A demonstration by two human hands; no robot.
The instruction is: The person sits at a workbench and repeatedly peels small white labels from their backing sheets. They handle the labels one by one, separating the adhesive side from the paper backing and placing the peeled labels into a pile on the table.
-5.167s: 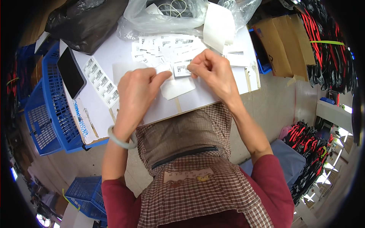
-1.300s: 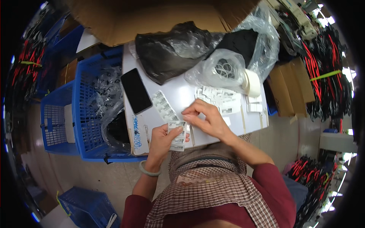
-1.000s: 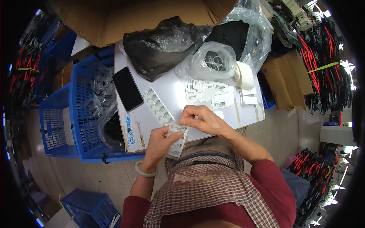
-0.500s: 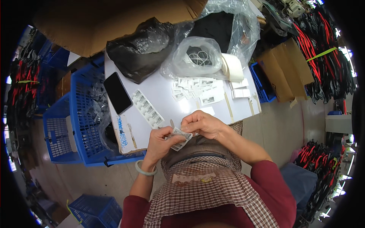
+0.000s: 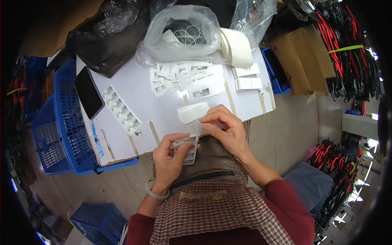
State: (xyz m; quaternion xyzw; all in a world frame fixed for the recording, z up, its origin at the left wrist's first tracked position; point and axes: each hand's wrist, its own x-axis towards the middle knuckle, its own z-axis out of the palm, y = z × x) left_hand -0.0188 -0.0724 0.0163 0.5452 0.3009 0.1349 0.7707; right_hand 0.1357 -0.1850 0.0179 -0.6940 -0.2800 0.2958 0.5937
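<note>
Stickers (image 5: 189, 158) sit pinched in the left hand (image 5: 168, 158), partly hidden. The right hand (image 5: 228, 130) half curls; I can't tell its grip.

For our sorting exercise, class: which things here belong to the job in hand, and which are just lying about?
Seem to belong to the job:
label sheet, in the left hand
second label sheet, on the table
pile of printed slips
white slip, near the right hand

Probably just lying about:
phone
black bag
blue baskets
cardboard box, at right
</note>
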